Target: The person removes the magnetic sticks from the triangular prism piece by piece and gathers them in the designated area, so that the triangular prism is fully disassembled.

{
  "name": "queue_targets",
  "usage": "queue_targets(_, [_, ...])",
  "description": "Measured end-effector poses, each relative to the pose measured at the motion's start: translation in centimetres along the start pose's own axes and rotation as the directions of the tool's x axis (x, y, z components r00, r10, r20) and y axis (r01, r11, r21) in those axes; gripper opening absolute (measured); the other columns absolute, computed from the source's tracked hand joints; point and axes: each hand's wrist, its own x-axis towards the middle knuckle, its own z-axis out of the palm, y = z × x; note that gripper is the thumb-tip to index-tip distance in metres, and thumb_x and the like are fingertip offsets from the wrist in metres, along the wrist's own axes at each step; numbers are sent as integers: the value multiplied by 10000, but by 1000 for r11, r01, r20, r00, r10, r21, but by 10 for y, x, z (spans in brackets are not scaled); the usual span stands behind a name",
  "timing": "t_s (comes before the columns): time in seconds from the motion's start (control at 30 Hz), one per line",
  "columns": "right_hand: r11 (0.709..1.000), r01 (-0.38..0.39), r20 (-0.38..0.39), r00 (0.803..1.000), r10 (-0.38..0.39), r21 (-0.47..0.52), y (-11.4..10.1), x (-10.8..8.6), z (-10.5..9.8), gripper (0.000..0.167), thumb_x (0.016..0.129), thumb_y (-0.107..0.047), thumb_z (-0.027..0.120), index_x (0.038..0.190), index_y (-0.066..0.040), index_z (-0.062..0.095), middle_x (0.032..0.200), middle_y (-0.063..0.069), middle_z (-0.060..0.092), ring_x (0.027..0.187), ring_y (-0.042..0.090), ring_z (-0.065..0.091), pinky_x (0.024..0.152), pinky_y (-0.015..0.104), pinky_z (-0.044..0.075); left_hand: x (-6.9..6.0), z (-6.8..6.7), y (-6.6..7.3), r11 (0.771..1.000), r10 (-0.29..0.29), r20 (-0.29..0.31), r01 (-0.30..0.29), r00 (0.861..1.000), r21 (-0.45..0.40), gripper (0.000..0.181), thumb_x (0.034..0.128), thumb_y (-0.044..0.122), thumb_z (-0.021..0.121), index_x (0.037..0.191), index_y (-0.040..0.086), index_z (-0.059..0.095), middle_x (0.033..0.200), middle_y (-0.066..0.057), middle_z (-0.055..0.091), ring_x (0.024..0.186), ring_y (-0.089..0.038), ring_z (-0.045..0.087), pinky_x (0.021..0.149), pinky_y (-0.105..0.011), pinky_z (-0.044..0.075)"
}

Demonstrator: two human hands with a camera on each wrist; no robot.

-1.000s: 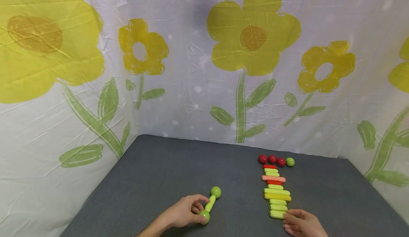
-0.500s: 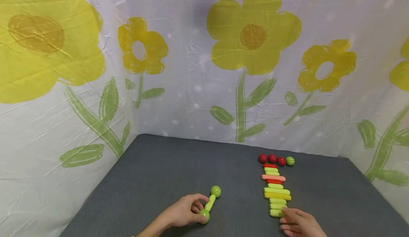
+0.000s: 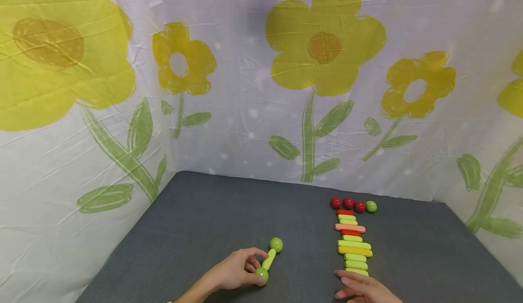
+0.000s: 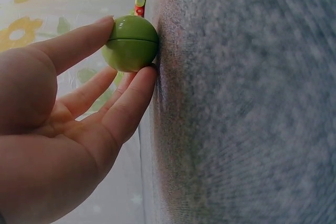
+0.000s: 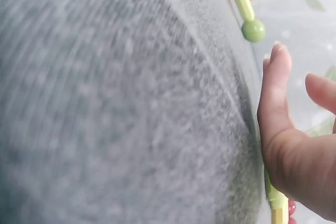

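Note:
On the dark table a ball-and-rod piece, a light green rod (image 3: 268,260) between a near green ball (image 3: 262,276) and a far green ball (image 3: 276,245), is held by my left hand (image 3: 234,269). The thumb lies on the near ball and the index finger reaches along the rod. In the left wrist view the ball (image 4: 130,44) sits between thumb and fingers. My right hand (image 3: 365,289) holds nothing; its fingers extend leftward in front of the nearest rod (image 3: 357,272) of a column, partly covering it. The right wrist view shows that hand (image 5: 294,145) with fingers straight.
Several rods in red, light green, pink and yellow (image 3: 354,251) lie stacked in a column at the right. Behind them is a row of red balls (image 3: 348,203) and one green ball (image 3: 371,206). A flowered curtain (image 3: 245,112) borders the table's back and sides.
My right hand has come off the nearest rod and shifted left and toward me. The left hand and the ball-and-rod piece have stayed in place.

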Motion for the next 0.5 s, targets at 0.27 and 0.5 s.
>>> queue_targets(0.27, [999, -21, -35, 999, 22, 30, 8, 8, -9, 659, 943, -407, 589, 1375, 65, 435, 1002, 83, 676, 854, 201, 628, 811, 335, 505, 0, 0, 0, 1000, -15, 1, 15, 1000, -13, 453, 810, 44, 758, 1227, 70, 585, 900, -29, 601, 849, -192, 617, 708, -359, 513])
queue_targets(0.5, [998, 7, 38, 999, -9, 65, -2, 1, -1, 607, 954, -419, 563, 1351, 32, 480, 1003, 59, 661, 820, 151, 621, 790, 288, 501, 0, 0, 2, 1000, -23, 1, 23, 1000, 1, 451, 808, 57, 764, 1223, 75, 587, 898, -24, 600, 842, -183, 616, 712, -356, 513])
